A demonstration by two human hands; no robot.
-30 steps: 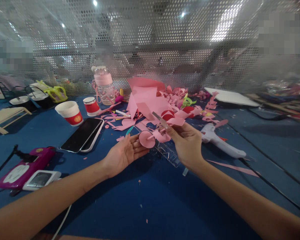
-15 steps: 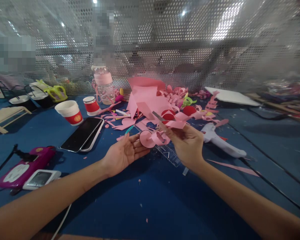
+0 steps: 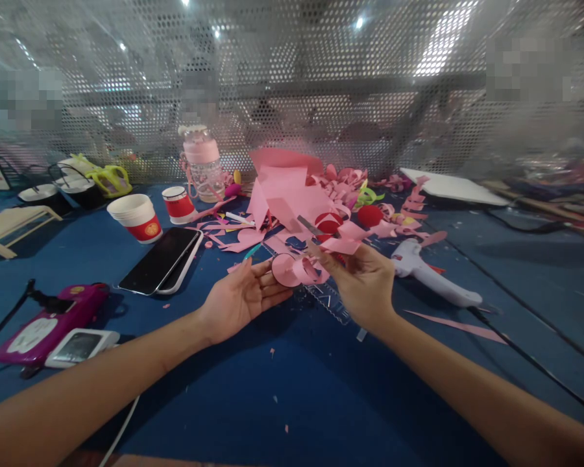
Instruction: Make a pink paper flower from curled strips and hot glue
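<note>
My left hand point(image 3: 238, 297) is palm up above the blue table point(image 3: 292, 389), its fingertips holding a pink paper disc point(image 3: 285, 270) with a curled strip running off its right side. My right hand point(image 3: 365, 282) grips small scissors point(image 3: 311, 227), whose blades stick up to the left, and it also pinches a pink paper scrap point(image 3: 341, 246). Both hands meet over a clear plastic ruler point(image 3: 328, 299) lying on the table.
A heap of pink paper offcuts point(image 3: 292, 188) lies behind the hands. A white glue gun point(image 3: 431, 275) is to the right, two stacked phones point(image 3: 161, 261) and red-and-white paper cups point(image 3: 136, 218) to the left, a pink bottle point(image 3: 202, 162) at the back, and a perforated metal screen point(image 3: 292, 78) behind.
The strip hanging from the disc has curled up tighter against it. My right hand has shifted slightly right and lifted the pink scrap. My left hand has barely moved.
</note>
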